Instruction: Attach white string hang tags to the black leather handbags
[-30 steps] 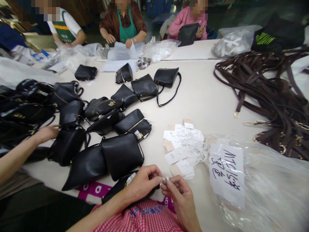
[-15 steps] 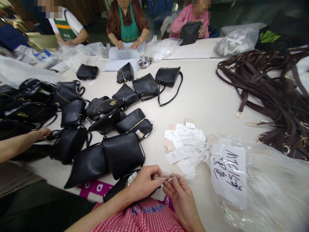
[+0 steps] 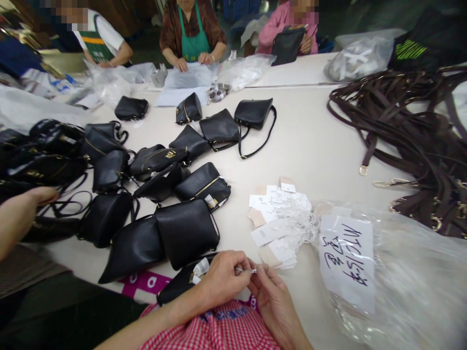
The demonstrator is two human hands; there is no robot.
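Note:
At the table's front edge, my left hand and my right hand meet fingertip to fingertip. Between them runs a thin white string, pinched by both; whether a tag hangs from it is hidden. Partly beneath my left forearm lies a black handbag with a white tag or paper on it. Beyond my right hand is a fanned pile of white and beige hang tags, their white strings bunched on the right side. Just past my left hand a larger black bag lies flat.
Several more black bags spread across the left and middle. A labelled clear plastic bag lies at right, below a heap of dark brown straps. A co-worker's hand reaches in from the left. Three people stand across the table.
My fingertips have drawn closer together around the white string. The co-worker's hand at left has moved left and slightly up, away from the nearest bag; a thin strap now shows there.

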